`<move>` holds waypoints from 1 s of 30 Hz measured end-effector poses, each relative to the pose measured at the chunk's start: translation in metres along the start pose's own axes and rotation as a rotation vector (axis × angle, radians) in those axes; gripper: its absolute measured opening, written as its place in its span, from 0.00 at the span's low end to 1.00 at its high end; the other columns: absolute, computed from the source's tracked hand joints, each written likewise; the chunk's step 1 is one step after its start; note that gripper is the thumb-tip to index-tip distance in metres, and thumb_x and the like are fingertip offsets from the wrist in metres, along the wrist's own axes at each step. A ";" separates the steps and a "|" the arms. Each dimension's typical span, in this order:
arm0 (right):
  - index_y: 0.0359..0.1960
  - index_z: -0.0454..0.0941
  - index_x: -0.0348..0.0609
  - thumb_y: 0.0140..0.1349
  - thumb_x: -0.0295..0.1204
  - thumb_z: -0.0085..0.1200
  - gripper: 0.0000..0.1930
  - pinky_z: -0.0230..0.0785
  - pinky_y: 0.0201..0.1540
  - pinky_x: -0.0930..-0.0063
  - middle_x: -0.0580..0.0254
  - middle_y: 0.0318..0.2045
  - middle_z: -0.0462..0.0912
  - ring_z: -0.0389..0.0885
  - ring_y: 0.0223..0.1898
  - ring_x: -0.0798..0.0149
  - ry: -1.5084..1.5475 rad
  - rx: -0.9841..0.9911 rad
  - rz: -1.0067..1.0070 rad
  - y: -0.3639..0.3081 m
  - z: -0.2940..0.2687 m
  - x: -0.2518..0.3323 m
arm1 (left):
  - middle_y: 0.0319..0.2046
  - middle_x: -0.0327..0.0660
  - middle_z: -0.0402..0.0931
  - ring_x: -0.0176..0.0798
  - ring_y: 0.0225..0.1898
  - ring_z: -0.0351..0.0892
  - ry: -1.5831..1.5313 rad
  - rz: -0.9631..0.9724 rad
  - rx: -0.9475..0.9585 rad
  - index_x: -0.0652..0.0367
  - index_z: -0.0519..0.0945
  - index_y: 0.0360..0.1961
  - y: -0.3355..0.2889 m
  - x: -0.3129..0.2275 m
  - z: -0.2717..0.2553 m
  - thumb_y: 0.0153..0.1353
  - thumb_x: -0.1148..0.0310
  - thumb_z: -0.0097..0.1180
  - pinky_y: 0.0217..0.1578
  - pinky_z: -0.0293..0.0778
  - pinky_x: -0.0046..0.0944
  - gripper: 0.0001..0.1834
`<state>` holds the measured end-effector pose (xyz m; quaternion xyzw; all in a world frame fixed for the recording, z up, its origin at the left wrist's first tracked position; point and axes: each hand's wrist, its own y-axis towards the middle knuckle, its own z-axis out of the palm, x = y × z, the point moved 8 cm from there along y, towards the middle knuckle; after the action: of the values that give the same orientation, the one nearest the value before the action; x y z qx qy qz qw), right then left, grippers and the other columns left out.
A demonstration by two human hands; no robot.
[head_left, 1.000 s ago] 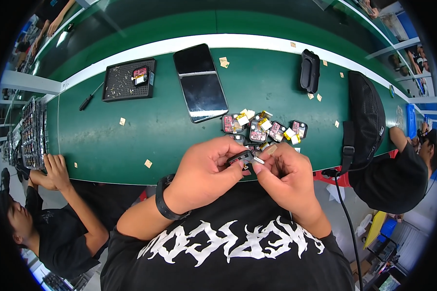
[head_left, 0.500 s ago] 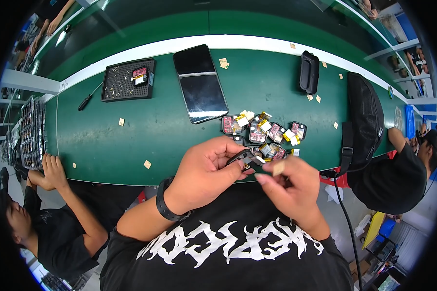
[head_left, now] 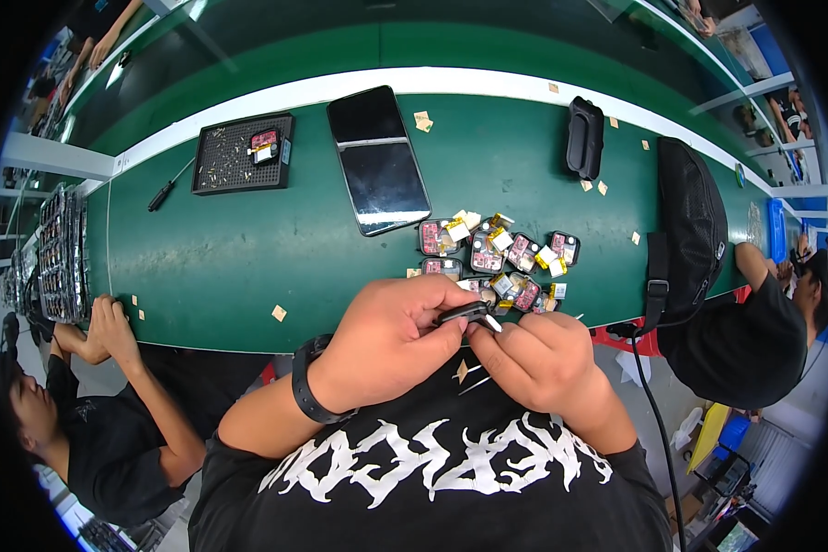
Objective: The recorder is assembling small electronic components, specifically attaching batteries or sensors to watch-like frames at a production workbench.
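In front of my chest, my left hand is closed around a small black electronic device casing, seen edge-on. A flat silvery piece, like a battery, sticks out at its right end. My right hand pinches at that piece, its fingertips touching it. Two thin pale prongs, like tweezers, stick out below my right hand. Beside them is a tan paper scrap, over my shirt. Just beyond my hands lie several open black casings with pink circuit boards and silver-and-yellow batteries.
A folding phone lies on the green table. Left of it are a black screw tray holding another device, and a screwdriver. Rightward sit an open black case and black bag. People sit on either side.
My right hand has moved left onto the casing's silvery end. The tan scrap that was at its fingers is now below the hand. My left hand still holds the casing.
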<state>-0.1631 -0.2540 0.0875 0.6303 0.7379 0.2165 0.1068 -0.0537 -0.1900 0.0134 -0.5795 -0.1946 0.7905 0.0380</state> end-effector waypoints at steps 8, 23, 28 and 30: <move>0.37 0.83 0.40 0.47 0.27 0.66 0.14 0.64 0.20 0.75 0.67 0.25 0.74 0.75 0.22 0.70 0.284 -0.077 0.142 -0.009 -0.003 -0.010 | 0.47 0.41 0.80 0.28 0.47 0.82 0.014 -0.065 -0.056 0.72 0.77 0.53 0.002 0.004 -0.005 0.69 0.83 0.52 0.50 0.80 0.31 0.12; 0.37 0.84 0.36 0.55 0.18 0.68 0.08 0.68 0.25 0.81 0.64 0.26 0.82 0.78 0.22 0.76 0.764 -0.094 0.983 -0.029 0.017 -0.044 | 0.47 0.42 0.80 0.31 0.47 0.83 -0.100 0.004 -0.079 0.72 0.77 0.52 0.006 0.009 0.000 0.67 0.86 0.52 0.51 0.81 0.32 0.12; 0.37 0.84 0.36 0.55 0.19 0.69 0.09 0.68 0.25 0.80 0.63 0.27 0.83 0.78 0.22 0.75 0.692 -0.153 0.912 -0.030 0.016 -0.041 | 0.48 0.43 0.80 0.33 0.49 0.83 -0.156 0.007 -0.085 0.72 0.77 0.52 0.007 0.010 0.002 0.67 0.86 0.52 0.52 0.81 0.34 0.13; 0.37 0.85 0.35 0.55 0.19 0.70 0.09 0.68 0.25 0.80 0.63 0.27 0.84 0.78 0.23 0.74 0.664 -0.194 0.862 -0.030 0.015 -0.040 | 0.49 0.44 0.80 0.34 0.50 0.83 -0.162 0.017 -0.086 0.73 0.76 0.52 0.006 0.007 0.004 0.67 0.86 0.52 0.53 0.80 0.34 0.13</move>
<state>-0.1755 -0.2938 0.0564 0.7605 0.3840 0.4945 -0.1722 -0.0581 -0.1950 0.0060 -0.5165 -0.2258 0.8259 -0.0096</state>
